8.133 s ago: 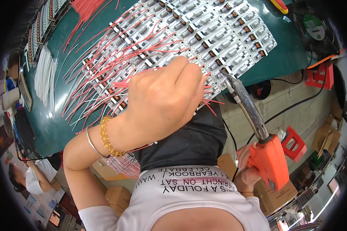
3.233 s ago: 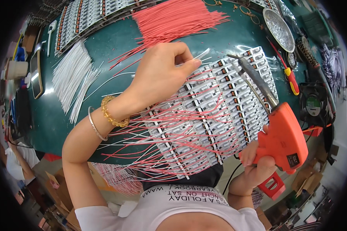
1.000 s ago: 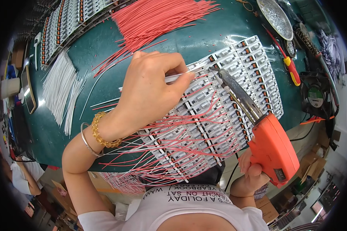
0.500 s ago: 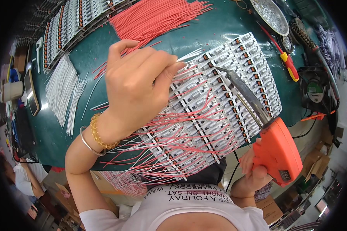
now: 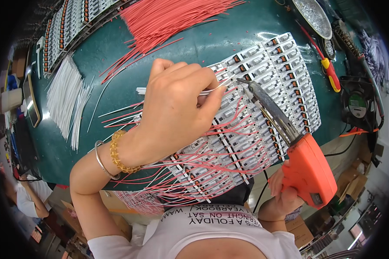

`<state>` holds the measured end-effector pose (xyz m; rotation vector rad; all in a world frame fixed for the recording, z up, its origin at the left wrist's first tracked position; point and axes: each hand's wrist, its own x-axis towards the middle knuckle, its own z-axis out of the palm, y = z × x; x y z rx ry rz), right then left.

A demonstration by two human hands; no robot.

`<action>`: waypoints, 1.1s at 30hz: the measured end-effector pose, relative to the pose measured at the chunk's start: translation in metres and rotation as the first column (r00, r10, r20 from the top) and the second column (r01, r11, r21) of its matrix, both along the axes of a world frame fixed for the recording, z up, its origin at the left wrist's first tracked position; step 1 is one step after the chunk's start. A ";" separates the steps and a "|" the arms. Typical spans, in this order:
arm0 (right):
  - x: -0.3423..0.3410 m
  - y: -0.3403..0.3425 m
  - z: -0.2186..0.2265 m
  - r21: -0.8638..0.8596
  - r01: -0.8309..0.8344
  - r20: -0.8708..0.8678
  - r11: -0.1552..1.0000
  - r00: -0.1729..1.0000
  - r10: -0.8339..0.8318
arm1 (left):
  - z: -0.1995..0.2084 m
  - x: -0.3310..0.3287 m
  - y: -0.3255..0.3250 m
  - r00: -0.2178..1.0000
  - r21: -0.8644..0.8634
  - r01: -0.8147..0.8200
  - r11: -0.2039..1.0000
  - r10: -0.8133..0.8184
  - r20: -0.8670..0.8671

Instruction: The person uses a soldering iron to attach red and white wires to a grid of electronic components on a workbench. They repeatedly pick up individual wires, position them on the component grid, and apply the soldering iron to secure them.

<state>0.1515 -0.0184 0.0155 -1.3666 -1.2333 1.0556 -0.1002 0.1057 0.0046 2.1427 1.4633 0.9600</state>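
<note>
My left hand is closed in a pinch over a panel of small circuit boards, gripping thin white wires. One wire end reaches out from the fingertips to the boards; the rest pokes out on the hand's far side. My right hand is wrapped around the handle of an orange soldering gun. Its dark tip rests at or just above the boards, close to that wire end; contact is too small to make out. Red and white wires trail from the boards toward the near table edge.
On the green table, a pile of red wires lies at the back and white wires at left. More board panels stand far left. A red-yellow screwdriver, a metal dish and a small fan are at right.
My left hand has moved right and slightly nearer, bringing a white wire end to the soldering tip. The tip has shifted slightly left; the right hand is almost still.
</note>
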 end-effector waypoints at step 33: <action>0.004 -0.012 0.007 -0.020 0.010 0.011 1.000 1.000 -0.010 | 0.004 0.006 -0.005 0.999 0.012 0.001 1.000 0.000 -0.035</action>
